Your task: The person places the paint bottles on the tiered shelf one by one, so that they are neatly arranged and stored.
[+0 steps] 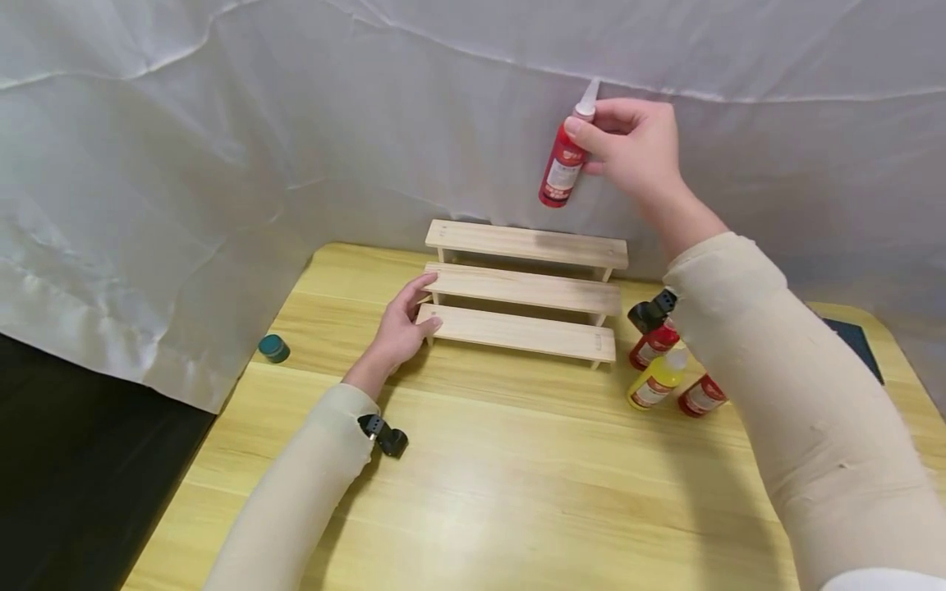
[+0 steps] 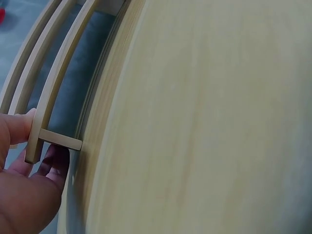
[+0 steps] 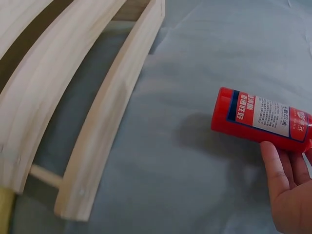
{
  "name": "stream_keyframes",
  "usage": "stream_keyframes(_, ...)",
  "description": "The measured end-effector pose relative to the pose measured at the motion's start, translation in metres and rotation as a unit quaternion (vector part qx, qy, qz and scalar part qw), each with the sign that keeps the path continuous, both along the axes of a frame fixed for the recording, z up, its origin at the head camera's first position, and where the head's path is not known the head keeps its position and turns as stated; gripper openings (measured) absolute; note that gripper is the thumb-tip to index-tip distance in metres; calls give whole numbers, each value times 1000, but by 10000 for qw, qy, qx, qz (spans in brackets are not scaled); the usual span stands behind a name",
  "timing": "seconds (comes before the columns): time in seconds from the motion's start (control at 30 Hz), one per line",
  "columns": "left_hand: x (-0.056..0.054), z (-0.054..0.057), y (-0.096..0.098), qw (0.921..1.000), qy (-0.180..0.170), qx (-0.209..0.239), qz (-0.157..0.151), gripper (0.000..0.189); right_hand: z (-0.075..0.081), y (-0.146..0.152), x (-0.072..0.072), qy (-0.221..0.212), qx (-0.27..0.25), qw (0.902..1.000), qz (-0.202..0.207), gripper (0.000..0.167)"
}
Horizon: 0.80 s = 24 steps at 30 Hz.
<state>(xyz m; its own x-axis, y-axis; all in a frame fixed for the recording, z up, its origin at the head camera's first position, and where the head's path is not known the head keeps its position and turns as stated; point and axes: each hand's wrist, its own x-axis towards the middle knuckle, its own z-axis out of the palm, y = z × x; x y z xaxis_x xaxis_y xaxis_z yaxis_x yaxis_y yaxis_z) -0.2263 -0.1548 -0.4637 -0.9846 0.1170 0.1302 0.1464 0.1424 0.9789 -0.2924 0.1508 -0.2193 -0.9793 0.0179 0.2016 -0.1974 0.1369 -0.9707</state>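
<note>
My right hand [image 1: 639, 152] holds a red squeeze bottle [image 1: 559, 168] up in front of the grey cloth, pinched near its neck. Its white pointed nozzle tilts upward, and its printed label shows in the right wrist view, where fingers [image 3: 275, 168] lie along the bottle [image 3: 265, 119]. Below it stands a three-step wooden display rack [image 1: 521, 283]. My left hand [image 1: 401, 328] grips the rack's left end, thumb over the lowest step. The left wrist view has the thumb on a board of the rack [image 2: 58, 78] and other fingers beneath it.
Right of the rack, partly behind my right sleeve, stand a yellow bottle [image 1: 656, 382] and two red bottles, one nearer the front [image 1: 702, 396]. A small teal round container [image 1: 274, 348] sits at the table's left edge. A dark flat object [image 1: 856, 345] lies far right. Grey cloth hangs behind.
</note>
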Motion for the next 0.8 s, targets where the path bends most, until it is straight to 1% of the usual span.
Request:
stream_keyframes(0.17,3,1,1,10000,10,48,23,74,-6,-18,-4,-194,166,9997,38,36)
stream_keyframes(0.27,3,1,3,10000,36,65,28,74,-10,-29,-6,-301,134,9994,87,37)
stream_keyframes(0.43,4,1,5,10000,19,28,32,73,-20,-43,-8,-238,145,9995,170,35)
stream_keyframes(0.57,5,2,6,10000,-27,-28,-11,74,-29,-50,-8,-206,251,9993,167,33)
stream_keyframes(0.6,6,3,7,10000,-29,-40,-34,73,-31,-52,-8,-225,265,9993,167,33)
stream_keyframes(0.63,8,7,8,10000,-52,-58,-51,73,-33,-54,-8,-225,300,9992,166,33)
stream_keyframes(0.8,6,6,9,9999,-30,-94,-36,74,-43,-65,-10,-165,386,9990,182,34)
